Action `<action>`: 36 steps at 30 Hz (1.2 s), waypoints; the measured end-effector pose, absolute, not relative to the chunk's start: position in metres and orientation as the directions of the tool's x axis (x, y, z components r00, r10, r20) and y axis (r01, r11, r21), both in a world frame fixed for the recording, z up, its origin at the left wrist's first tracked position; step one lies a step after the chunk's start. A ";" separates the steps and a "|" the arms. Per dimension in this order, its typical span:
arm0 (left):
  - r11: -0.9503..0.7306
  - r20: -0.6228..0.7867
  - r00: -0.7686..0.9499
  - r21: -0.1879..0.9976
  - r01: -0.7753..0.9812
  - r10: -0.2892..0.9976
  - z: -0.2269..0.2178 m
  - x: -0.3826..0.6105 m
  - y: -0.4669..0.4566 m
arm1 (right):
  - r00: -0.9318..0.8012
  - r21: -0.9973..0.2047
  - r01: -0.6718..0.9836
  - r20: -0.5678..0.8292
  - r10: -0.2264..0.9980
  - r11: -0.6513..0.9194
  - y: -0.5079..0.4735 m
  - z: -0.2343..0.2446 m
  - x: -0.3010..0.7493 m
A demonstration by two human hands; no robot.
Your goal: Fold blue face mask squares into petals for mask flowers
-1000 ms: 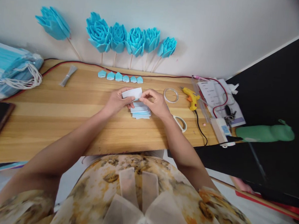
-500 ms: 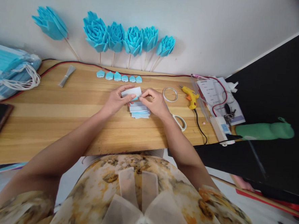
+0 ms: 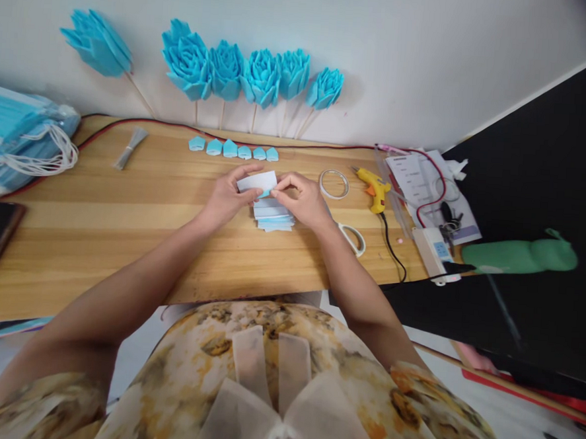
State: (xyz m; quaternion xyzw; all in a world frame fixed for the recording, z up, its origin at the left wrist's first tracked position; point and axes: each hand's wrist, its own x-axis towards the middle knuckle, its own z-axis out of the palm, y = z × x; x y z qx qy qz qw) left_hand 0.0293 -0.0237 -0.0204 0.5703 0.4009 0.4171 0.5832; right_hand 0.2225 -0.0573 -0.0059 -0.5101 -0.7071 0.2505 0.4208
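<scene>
Between my hands is a small white fabric piece (image 3: 259, 180) with a bit of blue showing at its lower edge. My left hand (image 3: 228, 194) grips its left end, thumb across the front. The fingers of my right hand (image 3: 299, 195) pinch its right lower corner. Just below, a stack of white and light-blue fabric pieces (image 3: 274, 217) lies on the table, its top partly covered by my hands. Beyond my hands stands a row of several small folded blue pieces (image 3: 230, 149).
Several blue fabric flowers (image 3: 186, 59) on sticks lean along the wall. To the right lie a tape roll (image 3: 345, 187), scissors (image 3: 353, 239), a yellow glue gun (image 3: 375, 187), a power strip (image 3: 431, 249) and a green bottle (image 3: 514, 257). Bagged face masks (image 3: 15, 123) sit at left.
Almost nothing differs. Both hands keep the same hold on the white fabric piece, and the view has shifted very slightly.
</scene>
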 end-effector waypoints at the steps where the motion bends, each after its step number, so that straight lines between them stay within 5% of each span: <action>1: -0.001 0.010 0.330 1.000 -0.028 0.944 -0.021 0.029 -0.024 | -0.125 -0.787 0.514 0.325 0.937 0.342 -0.057 -0.006 0.222; 9: -0.147 0.117 0.304 0.986 0.077 0.945 -0.016 0.028 -0.027 | -0.191 -0.848 0.396 0.298 0.935 0.351 -0.052 -0.015 0.226; 14: -0.244 0.199 0.321 0.964 0.106 0.926 -0.014 0.030 -0.029 | -0.193 -0.817 0.487 0.245 0.950 0.310 -0.054 -0.013 0.227; 21: -0.002 0.064 0.358 0.985 -0.171 0.931 -0.009 0.031 -0.031 | -0.047 -0.904 0.326 0.277 0.960 0.277 -0.052 -0.016 0.227; 27: 0.072 -0.049 0.403 0.997 -0.041 0.914 -0.015 0.033 -0.033 | -0.005 -0.930 0.250 0.277 0.961 0.270 -0.050 -0.019 0.225; 36: 0.120 -0.053 0.354 0.978 -0.170 0.934 -0.021 0.032 -0.029 | -0.080 -0.944 0.206 0.247 0.966 0.259 -0.050 -0.023 0.224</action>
